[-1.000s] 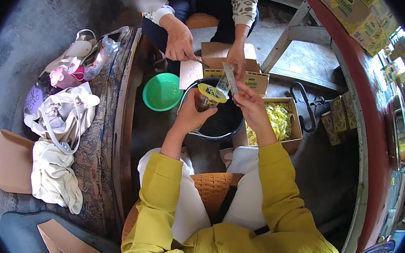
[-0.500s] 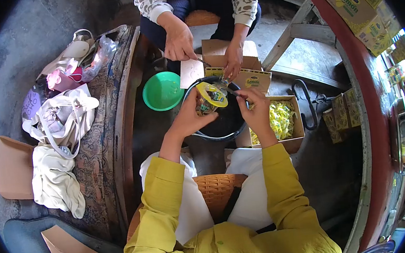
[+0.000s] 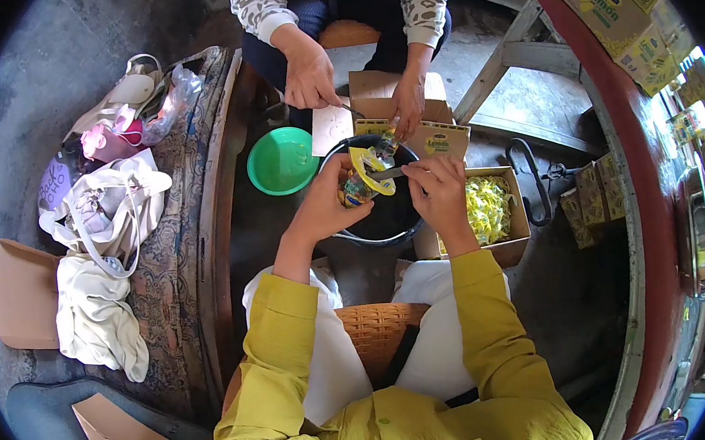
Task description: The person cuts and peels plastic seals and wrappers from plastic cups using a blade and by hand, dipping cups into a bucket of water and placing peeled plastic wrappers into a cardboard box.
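My left hand (image 3: 322,201) is wrapped round a clear drink cup (image 3: 352,191) with printing on its side and a yellow rim, tilted over a dark bucket (image 3: 389,239). In my right hand (image 3: 443,197) is a flat, dark metal blade, like a knife (image 3: 390,172). Its far end lies at the cup's top; whether it has gone through the lid I cannot tell. Just beyond the bucket, a co-worker's hand (image 3: 408,106) holds another clear cup (image 3: 386,140). The co-worker's other hand (image 3: 310,74) is closed on a thin object too small to name.
A green basin (image 3: 282,161) stands left of the bucket. To its right is a carton (image 3: 521,226) of yellow-green plastic pieces. An open lemon-printed carton (image 3: 446,143) sits beyond. Bags (image 3: 107,195) lie on the bench at left; a wooden frame (image 3: 548,56) stands at right.
The cup has tipped so its lid faces more toward my right hand. The blade has moved left and now reaches the lid. The co-worker's hands have barely shifted.
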